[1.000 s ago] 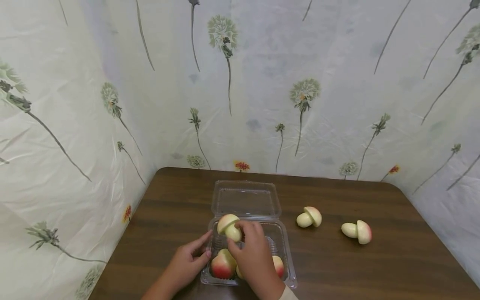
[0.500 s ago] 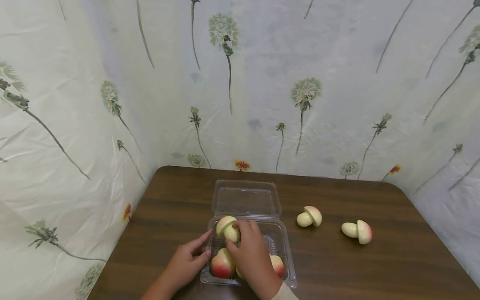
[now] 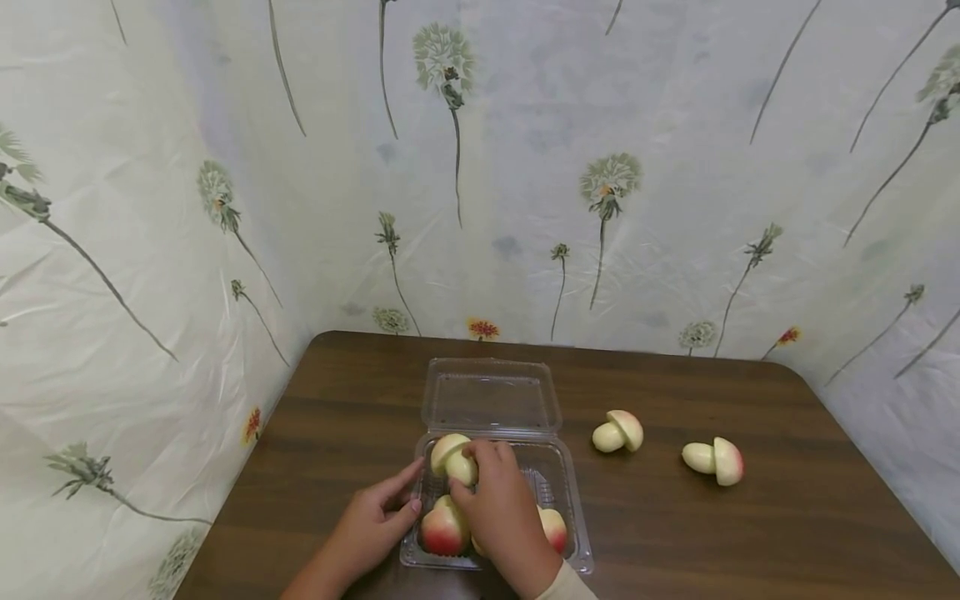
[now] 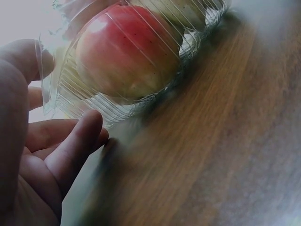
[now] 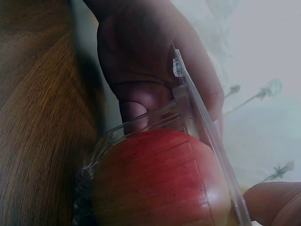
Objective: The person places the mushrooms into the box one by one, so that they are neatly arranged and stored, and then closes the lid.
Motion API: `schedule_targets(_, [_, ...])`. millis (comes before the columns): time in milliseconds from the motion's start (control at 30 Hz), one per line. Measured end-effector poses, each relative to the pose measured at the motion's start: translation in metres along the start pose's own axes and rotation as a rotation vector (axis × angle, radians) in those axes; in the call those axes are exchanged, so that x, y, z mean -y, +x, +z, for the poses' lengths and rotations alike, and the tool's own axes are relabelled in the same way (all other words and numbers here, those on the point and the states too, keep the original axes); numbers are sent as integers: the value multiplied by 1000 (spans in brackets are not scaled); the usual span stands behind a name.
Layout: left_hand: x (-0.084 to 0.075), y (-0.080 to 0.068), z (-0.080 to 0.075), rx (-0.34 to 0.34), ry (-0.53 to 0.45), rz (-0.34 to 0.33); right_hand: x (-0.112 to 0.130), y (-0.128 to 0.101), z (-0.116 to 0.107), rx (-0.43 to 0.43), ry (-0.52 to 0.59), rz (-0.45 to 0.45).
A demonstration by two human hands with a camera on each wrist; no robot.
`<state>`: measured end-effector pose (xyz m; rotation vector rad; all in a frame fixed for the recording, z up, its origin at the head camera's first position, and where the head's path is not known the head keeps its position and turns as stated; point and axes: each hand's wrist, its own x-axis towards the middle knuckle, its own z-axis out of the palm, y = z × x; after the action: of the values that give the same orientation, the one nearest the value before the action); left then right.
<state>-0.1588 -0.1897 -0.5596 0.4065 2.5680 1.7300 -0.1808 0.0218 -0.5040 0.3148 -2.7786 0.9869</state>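
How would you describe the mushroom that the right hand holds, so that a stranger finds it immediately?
Start at the clear plastic box with its open lid, near the front of the brown table. At the box's far left corner, the right hand grips a toy mushroom. Unlike the two mushrooms lying on the table to the right, it is being held.

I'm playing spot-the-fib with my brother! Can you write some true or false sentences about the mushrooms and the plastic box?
1. The right hand holds a toy mushroom over the clear plastic box. True.
2. The box lid is closed. False: it lies open, flat on the table behind the tray.
3. Two mushrooms lie on the table to the right of the box, one nearer it and one farther off. True.
4. The left hand is holding a mushroom too. False: it rests against the box's left side.
5. The box has nothing in it. False: a red-capped mushroom already sits inside.
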Motion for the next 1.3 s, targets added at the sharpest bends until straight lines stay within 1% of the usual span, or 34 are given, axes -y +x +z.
schedule_targets(267, [-1, 0, 1, -10, -5, -18, 0, 0, 1, 21, -49, -24])
schedule_targets(433, [-3, 0, 1, -9, -15, -4, 0, -1, -1, 53, -63, -24])
schedule_targets(600, [-4, 0, 3, -24, -7, -7, -1, 0, -2, 76, -57, -26])
schedule_targets(800, [-5, -2, 3, -15, -16, -7, -3, 1, -4, 113, -33, -28])
schedule_targets(933, [-3, -4, 2, -25, -19, -30, -3, 3, -6, 151, -21, -41])
schedule_targets(967, [-4, -4, 3, -27, -19, -35, -3, 4, -6, 160, -20, -38])
schedule_targets(1100, [-5, -2, 3, -24, -27, 1, -4, 7, -8, 188, -15, -10])
schedule_targets(1200, [-5, -1, 3, -15, -31, 30, -4, 8, -9, 190, -2, 7])
schedule_targets(1300, [-4, -3, 4, 3, -11, 0, -5, 6, -9, 200, 0, 18])
